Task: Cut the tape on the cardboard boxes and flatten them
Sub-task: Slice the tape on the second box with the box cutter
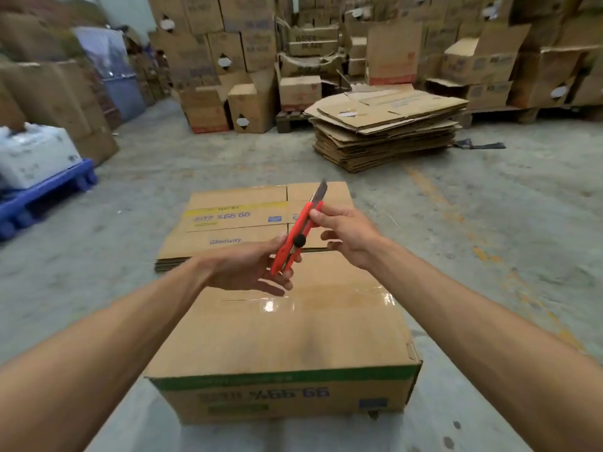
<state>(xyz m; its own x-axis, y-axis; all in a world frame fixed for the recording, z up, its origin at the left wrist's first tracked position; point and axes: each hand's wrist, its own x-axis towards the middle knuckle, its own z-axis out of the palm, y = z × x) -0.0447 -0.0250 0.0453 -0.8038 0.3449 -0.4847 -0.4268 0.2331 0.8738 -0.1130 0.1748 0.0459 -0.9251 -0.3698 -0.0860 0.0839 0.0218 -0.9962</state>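
I am holding a red utility knife [295,236] above the sealed cardboard box [287,340] at six o'clock. My left hand [251,272] is pinching the lower end of the handle, and my right hand [346,234] is pinching the upper end near the extended blade [320,190], which is pointing toward twelve o'clock; both grips are closed on the knife. The box is standing on the concrete floor [489,239], its top seam covered by glossy clear tape [274,303]. I am judging the box light and fairly stiff, its taped strip slick; it should be steadied at an untaped edge. The knife is thin and sharp, so the handle alone is safe to grip. Just beyond the box, flattened cartons [248,223] are lying on the floor. At one o'clock a taller stack of flattened cardboard [388,132] is resting, with piled boxes [228,60] behind it and a blue pallet [42,197] at nine o'clock.
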